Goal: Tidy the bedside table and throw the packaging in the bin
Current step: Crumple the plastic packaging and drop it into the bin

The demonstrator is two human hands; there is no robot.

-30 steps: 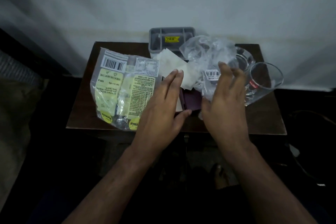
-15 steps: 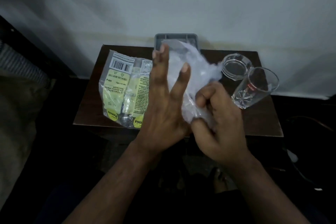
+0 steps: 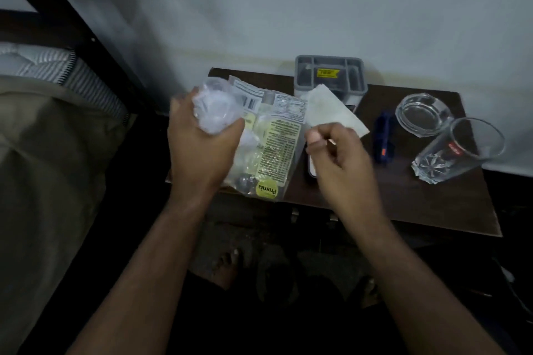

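Packaging first: a crumpled clear plastic wrapper [image 3: 215,112] is balled up in the left hand [image 3: 202,147], fingers clenched around it, above the desk's [image 3: 418,196] left edge. Under that hand a yellow-labelled packet [image 3: 277,147] lies flat on the desk. Right hand [image 3: 337,158] hovers beside the packet, fingers curled, grasping nothing I can make out. Beyond it, a white paper [image 3: 331,109] and grey organiser [image 3: 330,75]; further right, a blue object [image 3: 383,138], glass bowl [image 3: 422,114] and tipped drinking glass [image 3: 458,150].

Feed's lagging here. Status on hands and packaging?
Left hand grips crumpled clear plastic. Right hand curled, empty. Yellow-labelled packet on bedside table. No bin visible.
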